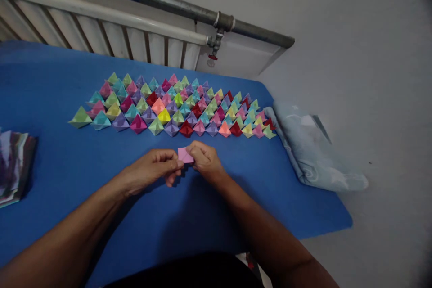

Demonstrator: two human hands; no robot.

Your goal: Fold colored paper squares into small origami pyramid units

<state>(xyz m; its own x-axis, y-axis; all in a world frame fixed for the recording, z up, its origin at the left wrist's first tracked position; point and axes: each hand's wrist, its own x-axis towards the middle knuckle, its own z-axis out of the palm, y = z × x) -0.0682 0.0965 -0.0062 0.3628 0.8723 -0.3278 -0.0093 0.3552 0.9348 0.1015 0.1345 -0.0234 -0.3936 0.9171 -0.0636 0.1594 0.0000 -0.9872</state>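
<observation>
A small pink folded paper square [184, 155] is held up between my two hands, above the blue surface [135, 225]. My left hand [157, 166] pinches its left edge between thumb and fingers. On the other side, my right hand [204, 158] grips the paper's right edge, thumb on top and fingers curled behind. Fold lines show on the face of the paper. Just beyond my hands stand rows of many-coloured folded paper boats [172, 110], packed close together.
At the left edge lies a stack of coloured papers [15, 166]. A folded pale blue patterned cloth [297, 144] rests on the right, against the wall. Behind the surface are a white radiator [108, 31], a metal pipe [168, 5] and a red-handled valve [213, 57].
</observation>
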